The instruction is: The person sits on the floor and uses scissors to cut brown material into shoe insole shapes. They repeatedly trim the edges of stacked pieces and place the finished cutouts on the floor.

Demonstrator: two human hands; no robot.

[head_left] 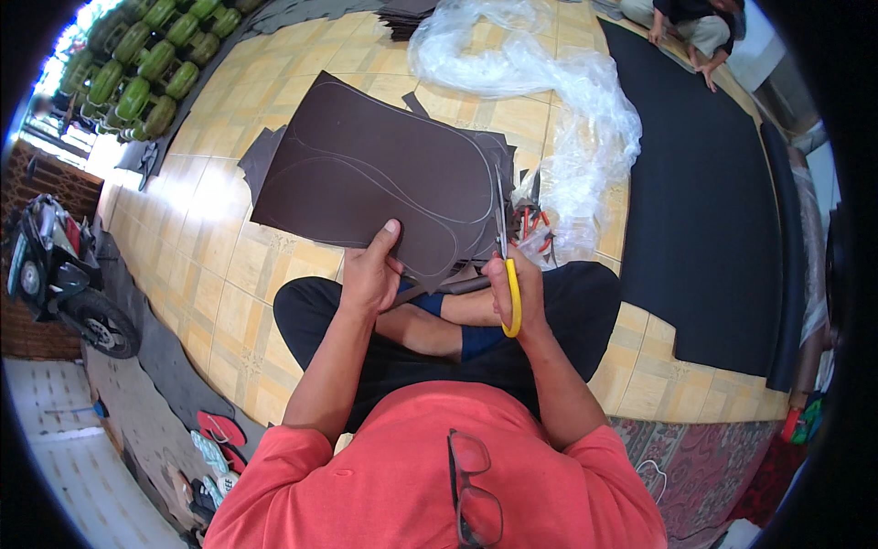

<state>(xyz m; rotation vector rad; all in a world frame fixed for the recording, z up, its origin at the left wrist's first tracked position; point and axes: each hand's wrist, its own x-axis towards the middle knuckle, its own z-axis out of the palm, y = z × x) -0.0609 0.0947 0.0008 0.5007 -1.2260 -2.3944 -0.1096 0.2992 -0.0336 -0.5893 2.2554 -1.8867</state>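
My left hand pinches the near edge of a dark brown sheet, its thumb on top and its fingers beneath. Two sole-like outlines are drawn on the sheet in thin pale lines. In my right hand is a pair of scissors with yellow handles. Their blades point away from me, close along the sheet's right edge. Whether the blades touch the material I cannot tell. More dark brown pieces lie under and behind the sheet.
Red-handled tools lie right of the sheet, beside crumpled clear plastic. A long black sheet covers the floor at right, where another person crouches. Green gas cylinders stand far left; a motorcycle is at left, sandals lower left.
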